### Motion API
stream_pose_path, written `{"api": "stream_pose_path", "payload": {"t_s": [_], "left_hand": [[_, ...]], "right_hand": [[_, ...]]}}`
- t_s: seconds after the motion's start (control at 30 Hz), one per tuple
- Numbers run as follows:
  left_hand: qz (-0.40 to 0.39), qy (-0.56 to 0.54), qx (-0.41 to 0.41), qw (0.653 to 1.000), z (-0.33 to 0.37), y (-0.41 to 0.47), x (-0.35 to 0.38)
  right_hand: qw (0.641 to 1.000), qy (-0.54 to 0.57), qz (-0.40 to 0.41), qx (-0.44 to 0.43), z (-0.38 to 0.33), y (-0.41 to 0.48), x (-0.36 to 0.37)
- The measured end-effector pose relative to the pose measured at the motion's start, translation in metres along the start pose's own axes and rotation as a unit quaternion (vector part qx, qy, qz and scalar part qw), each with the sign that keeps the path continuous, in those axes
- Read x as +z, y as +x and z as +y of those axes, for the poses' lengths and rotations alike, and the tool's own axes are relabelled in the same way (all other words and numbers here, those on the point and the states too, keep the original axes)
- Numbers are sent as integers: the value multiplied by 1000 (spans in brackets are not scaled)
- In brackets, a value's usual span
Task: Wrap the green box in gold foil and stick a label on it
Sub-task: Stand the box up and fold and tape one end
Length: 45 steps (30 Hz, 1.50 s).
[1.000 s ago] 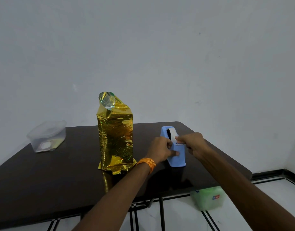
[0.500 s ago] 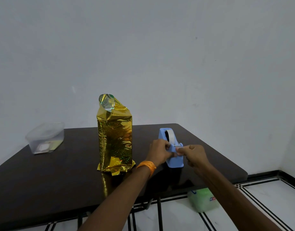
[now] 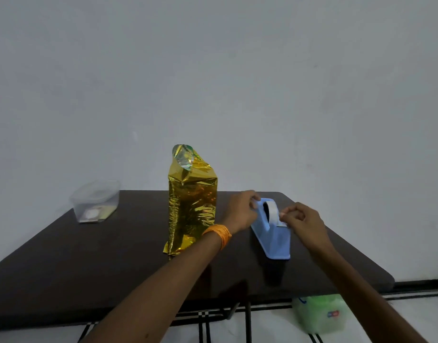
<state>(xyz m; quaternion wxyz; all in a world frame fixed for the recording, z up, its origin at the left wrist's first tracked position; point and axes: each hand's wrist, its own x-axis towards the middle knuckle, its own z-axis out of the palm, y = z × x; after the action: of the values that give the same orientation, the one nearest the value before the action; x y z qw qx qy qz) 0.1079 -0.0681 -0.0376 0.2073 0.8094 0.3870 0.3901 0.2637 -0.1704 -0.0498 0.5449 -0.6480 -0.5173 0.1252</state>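
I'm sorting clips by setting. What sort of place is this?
Likely a bare indoor room: a dark table before a plain white wall, tiled floor, with a tape dispenser and foil-wrapped box.

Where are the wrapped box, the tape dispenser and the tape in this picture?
wrapped box (image 3: 192, 209), head view, middle of its gold front face.
tape dispenser (image 3: 275, 241), head view, blue side wall near the base.
tape (image 3: 273, 211), head view, white band on the roll's outer curve.
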Motion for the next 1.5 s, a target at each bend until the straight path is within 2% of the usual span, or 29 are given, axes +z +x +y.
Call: {"api": "stream_pose_path", "payload": {"t_s": [0.07, 0.1, 0.2, 0.3, 0.37, 0.43, 0.53, 0.67, 0.77, 0.9, 1.03, 1.17, 1.27, 1.33, 1.4, 1.47, 1.5], "left_hand": [[54, -54, -16, 997, 13, 3, -23], [79, -114, -34, 990, 21, 4, -35], [111, -270, -56, 955, 51, -1, -78], [139, -290, -14, 947, 67, -5, -125], [158, -248, 19, 956, 69, -8, -158], [154, -156, 70, 973, 62, -10, -190], [80, 53, 129, 987, 44, -13, -228], [-21, 258, 99, 961, 16, -15, -244], [-62, 312, 105, 942, 0, -9, -241], [-77, 321, 126, 936, -11, 6, -233], [-21, 257, 111, 960, -11, 21, -241], [-19, 190, 81, 978, -16, 25, -254], [42, 28, 62, 997, -23, 17, -255], [113, -86, 57, 988, -26, 13, -260], [198, -155, 40, 967, -31, 12, -265], [257, -194, 10, 947, -38, 9, -266], [255, -182, 4, 950, -44, 5, -265]], "right_hand": [[999, -9, 4, -39, -19, 7, 10], [998, -13, 3, -55, -28, 10, 15], [997, 21, -16, -75, -53, 17, 32], [994, 46, -29, -99, -74, 27, 47], [989, 66, -51, -120, -91, 33, 56], [978, 93, -93, -160, -108, 39, 64], [957, 100, -175, -207, -128, 46, 78], [939, 53, -255, -226, -146, 54, 98], [938, 27, -260, -228, -151, 57, 106], [939, 34, -261, -220, -148, 61, 107], [939, 41, -267, -213, -141, 65, 103], [939, 42, -267, -210, -137, 68, 104], [939, 44, -269, -208, -138, 67, 106], [939, 47, -271, -207, -137, 67, 107], [939, 50, -271, -205, -135, 69, 107], [939, 57, -272, -203, -134, 69, 106], [939, 61, -271, -201, -134, 68, 106]]}}
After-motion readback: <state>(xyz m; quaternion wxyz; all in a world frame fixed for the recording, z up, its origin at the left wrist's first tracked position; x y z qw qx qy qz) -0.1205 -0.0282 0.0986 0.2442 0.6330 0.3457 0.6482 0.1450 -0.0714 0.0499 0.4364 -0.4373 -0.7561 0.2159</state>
